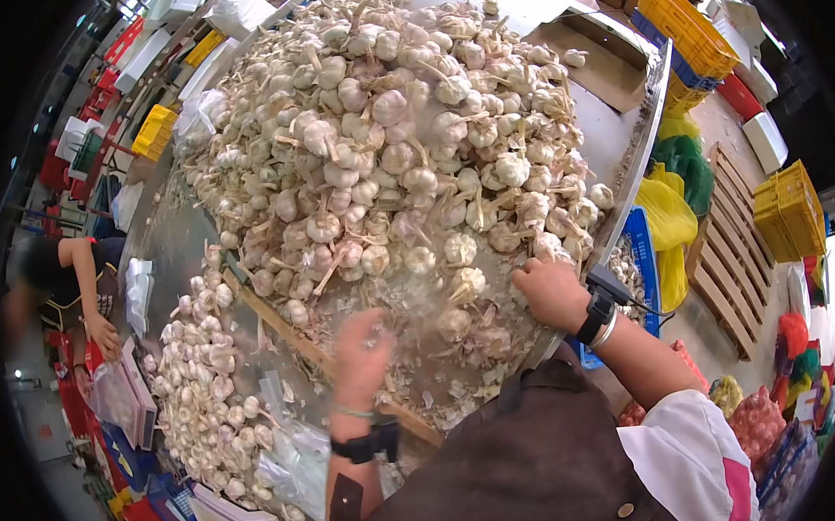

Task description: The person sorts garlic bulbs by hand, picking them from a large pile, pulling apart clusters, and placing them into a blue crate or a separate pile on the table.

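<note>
A large heap of garlic bulbs with stems and dry skins covers the metal table. At the heap's near right edge, my right hand has its fingers curled against a garlic bulb and looks closed on it. My left hand is smeared by motion over loose skins, beside a wooden strip; its fingers and anything in them cannot be made out. Left of the strip lies a smaller pile of garlic bulbs, mostly without long stems. A clear plastic bag lies near my left wrist.
A blue crate with garlic stands right of the table, near a wooden pallet and yellow crates. A cardboard box sits at the table's far right. Scales and another person's arm are at left.
</note>
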Available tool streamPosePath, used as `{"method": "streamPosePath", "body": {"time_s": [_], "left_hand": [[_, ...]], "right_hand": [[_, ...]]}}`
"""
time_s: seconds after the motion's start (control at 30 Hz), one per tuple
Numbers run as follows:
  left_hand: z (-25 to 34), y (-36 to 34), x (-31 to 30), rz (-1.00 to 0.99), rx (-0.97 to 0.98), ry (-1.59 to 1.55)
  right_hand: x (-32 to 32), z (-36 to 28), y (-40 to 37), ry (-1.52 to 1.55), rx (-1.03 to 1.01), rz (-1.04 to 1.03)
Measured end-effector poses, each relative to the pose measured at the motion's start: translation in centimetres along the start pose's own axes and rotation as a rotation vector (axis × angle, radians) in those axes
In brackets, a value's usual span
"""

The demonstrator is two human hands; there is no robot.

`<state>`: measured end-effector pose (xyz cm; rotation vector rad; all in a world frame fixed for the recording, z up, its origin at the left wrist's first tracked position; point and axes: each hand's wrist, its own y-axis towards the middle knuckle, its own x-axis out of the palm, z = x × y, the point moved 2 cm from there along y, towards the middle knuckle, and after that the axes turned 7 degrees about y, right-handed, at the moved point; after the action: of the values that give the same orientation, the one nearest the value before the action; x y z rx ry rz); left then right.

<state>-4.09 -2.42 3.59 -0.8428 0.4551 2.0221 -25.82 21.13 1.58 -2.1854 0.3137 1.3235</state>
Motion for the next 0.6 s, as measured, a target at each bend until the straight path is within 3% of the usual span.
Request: {"method": "streamPosePath", "body": {"time_s": [0.03, 0.1, 0.27, 0.37, 0.4, 0.47, 0.53, 0.6], "left_hand": [[1.1, 0.1, 3.4, -0.105, 0.257, 0.146], [3.0, -0.2, 8.0, -0.221, 0.414, 0.192], [2.8, 0.4, 10.7, -0.199, 0.473, 0.282], [-1.5, 0.5, 10.4, -0.332, -0.158, -0.304], [-1.0, 0.5, 9.4, -0.329, -0.163, -0.297], [0.4, 0.2, 6.7, -0.195, -0.609, -1.182], [-0.5, -0.5, 5.6, -0.154, -0.697, -1.271], [-1.1, -1.1, 5.4, -0.193, -0.744, -1.787]], "right_hand": [[0.1, -0.2, 0.0, -0.043, 0.01, -0.014], [1.4, 0.2, 0.0, -0.022, 0.033, 0.009], [0.9, 0.1, -0.9, 0.034, 0.125, 0.018], [-0.3, 0.4, -1.7, 0.198, 0.103, 0.091], [-1.7, 0.2, -2.0, 0.373, 0.111, 0.041], [-2.8, 0.3, -1.9, 0.77, 0.093, -0.044], [-2.4, -0.1, -2.1, 1.608, -0.003, -0.123], [-2.8, -0.7, -2.4, 1.988, -0.09, -0.193]]}}
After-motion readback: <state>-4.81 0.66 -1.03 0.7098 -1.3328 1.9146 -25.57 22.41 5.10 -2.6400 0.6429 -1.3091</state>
